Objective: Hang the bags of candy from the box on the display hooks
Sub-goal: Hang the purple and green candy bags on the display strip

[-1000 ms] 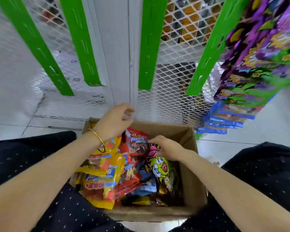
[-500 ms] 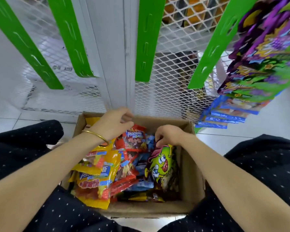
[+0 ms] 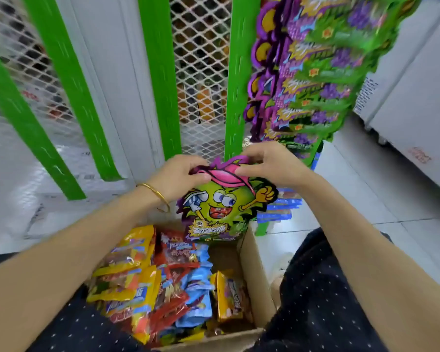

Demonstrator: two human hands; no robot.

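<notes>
**Both hands pinch the top edge of one candy bag above the box**

The left hand (image 3: 181, 177) and right hand (image 3: 269, 163) each pinch the pink top edge of a green cartoon-face candy bag (image 3: 221, 207), thumb and fingers curled onto it from either side. The bag hangs upright from this grip with its printed face towards the camera. Its lower edge is at the far rim of the cardboard box (image 3: 254, 270); whether it touches the rim cannot be told.

Below the grip, nearer the person, the box is filled with yellow packets (image 3: 127, 262), red packets (image 3: 175, 252) and blue packets (image 3: 198, 288) lying in a loose heap. Above and to the right of the grip hangs a dense row of purple-and-green bags (image 3: 310, 72). Just behind the grip stands a green slotted strip (image 3: 239, 72) against white mesh (image 3: 201, 59). A gold bangle (image 3: 158, 195) circles the left wrist.
</notes>
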